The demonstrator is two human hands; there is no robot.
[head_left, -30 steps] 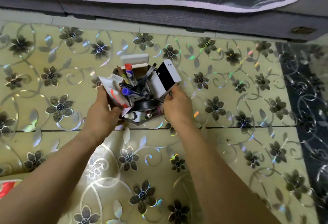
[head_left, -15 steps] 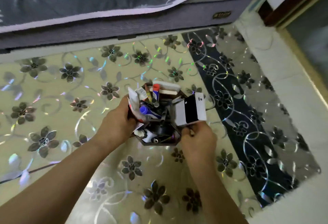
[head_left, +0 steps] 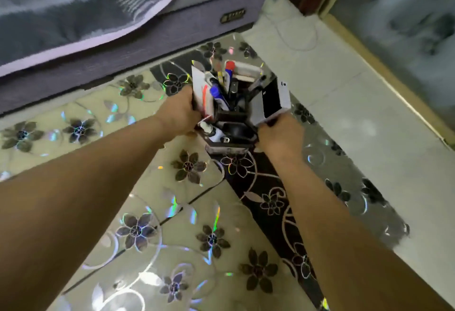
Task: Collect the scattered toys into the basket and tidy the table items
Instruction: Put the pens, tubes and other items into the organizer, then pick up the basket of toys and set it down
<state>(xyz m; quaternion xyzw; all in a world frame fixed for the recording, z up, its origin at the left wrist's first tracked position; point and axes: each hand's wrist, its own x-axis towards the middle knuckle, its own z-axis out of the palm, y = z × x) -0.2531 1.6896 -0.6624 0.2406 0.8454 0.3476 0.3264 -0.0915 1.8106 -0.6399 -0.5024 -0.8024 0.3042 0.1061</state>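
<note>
A dark desk organizer (head_left: 231, 135) stuffed with markers, pens, small tubes and a white box is held between both hands over the flowered table (head_left: 152, 207). My left hand (head_left: 179, 111) grips its left side, fingers curled round the wall beside a white tube. My right hand (head_left: 278, 135) grips its right side, just under a white and black phone-like box (head_left: 272, 100) that leans out of the organizer. A blue-capped marker (head_left: 218, 94) and a red-capped one (head_left: 230, 65) stick up from the middle. No basket is in view.
The table's dark patterned border (head_left: 268, 187) runs along its right edge, with white floor tiles (head_left: 369, 113) beyond. A bed with a grey leaf-print cover (head_left: 73, 10) stands right behind the table. A glass door (head_left: 406, 27) is at the far right.
Both hands have carried the organizer to the right, from the table's middle to above its dark right border. The view has swung right too, bringing floor and door in.
</note>
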